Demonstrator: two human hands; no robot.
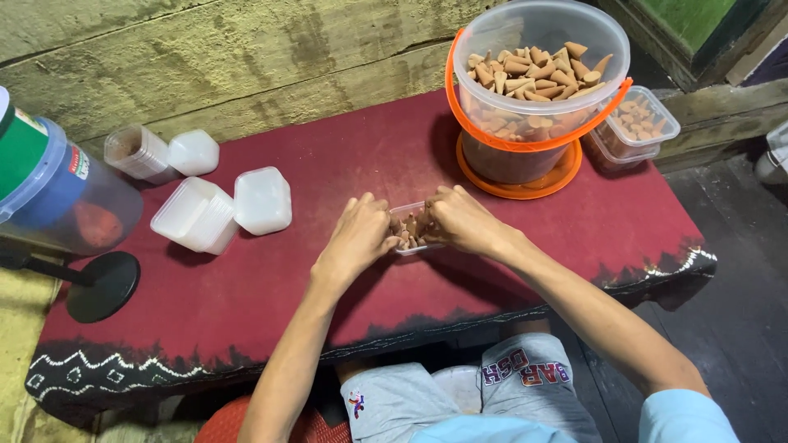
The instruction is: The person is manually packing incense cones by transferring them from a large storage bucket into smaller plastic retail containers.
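Low table w/ dark red cloth (345, 164). Orange-handled bucket (533, 98) of cones at far right; filled clear box (640, 123) right of it, small tray (410, 230) in front, empty lidded boxes (222, 209) far left of it.

At your far left you had a blue-lidded plastic jar (61, 197) lying beside a round black stand base (103, 285). A stack of empty white tubs (195, 215) sat on the red cloth (345, 148), a loose lid (263, 200) touching it. Behind them a clear tub (139, 152) and a second lid (194, 152) lay against the wall.
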